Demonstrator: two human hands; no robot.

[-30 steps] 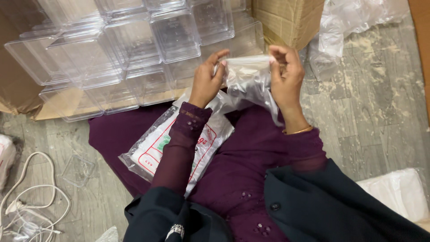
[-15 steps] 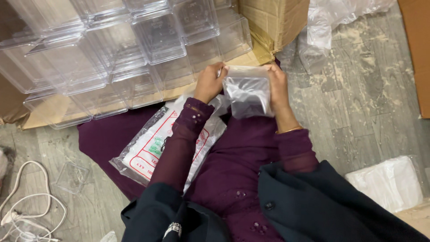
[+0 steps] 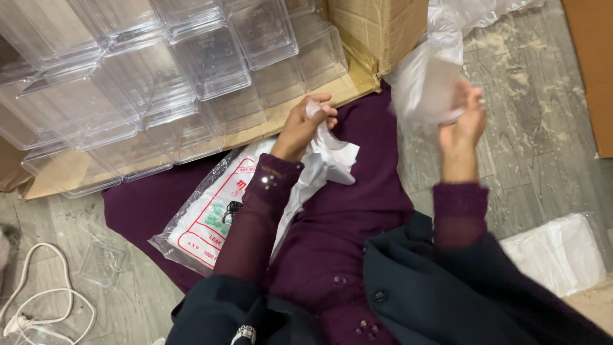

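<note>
Grey floor below: right hand (image 3: 461, 121) grips upright clear bag (image 3: 426, 76); left hand (image 3: 306, 124) clutches white bags (image 3: 332, 160).

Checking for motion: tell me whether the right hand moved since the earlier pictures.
Yes. The right hand swung rightward with the clear bag, away from the cardboard box corner.

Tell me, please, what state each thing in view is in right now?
Left hand: closed on crumpled white plastic.
Right hand: gripping a clear bag, blurred.
Clear boxes: stacked, empty.
Printed packet of bags: lying flat on lap.
Cardboard box: standing beside the stack.
</note>
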